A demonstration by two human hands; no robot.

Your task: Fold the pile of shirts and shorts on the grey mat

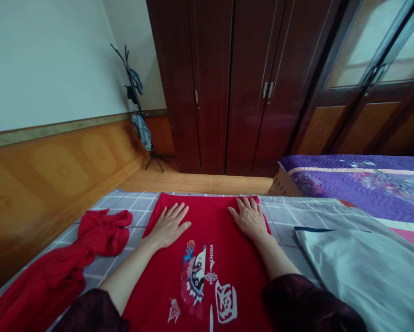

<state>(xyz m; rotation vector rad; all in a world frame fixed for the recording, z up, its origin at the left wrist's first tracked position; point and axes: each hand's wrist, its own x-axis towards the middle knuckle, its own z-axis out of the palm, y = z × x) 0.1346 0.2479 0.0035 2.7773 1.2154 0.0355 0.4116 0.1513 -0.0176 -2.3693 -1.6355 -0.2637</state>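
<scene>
A red garment (214,221) with a printed mask picture, white characters and the word CHINA lies spread flat on a bed with a grey checked sheet (279,212). On its upper left part rests my left hand (168,226), palm down with the fingers spread. My right hand (250,216) lies flat near the upper right corner, its fingers apart. Neither hand grips the cloth. To the left is a crumpled, twisted red cloth (99,235). The lower end of the spread garment runs out of view.
Folded light grey-green cloth (359,272) lies at the right. Beyond the bed stand a dark red wardrobe (248,92) and a coat rack (136,92) with items hung on it. Another bed with a purple cover (359,184) is at the right, beside a cardboard box (285,182).
</scene>
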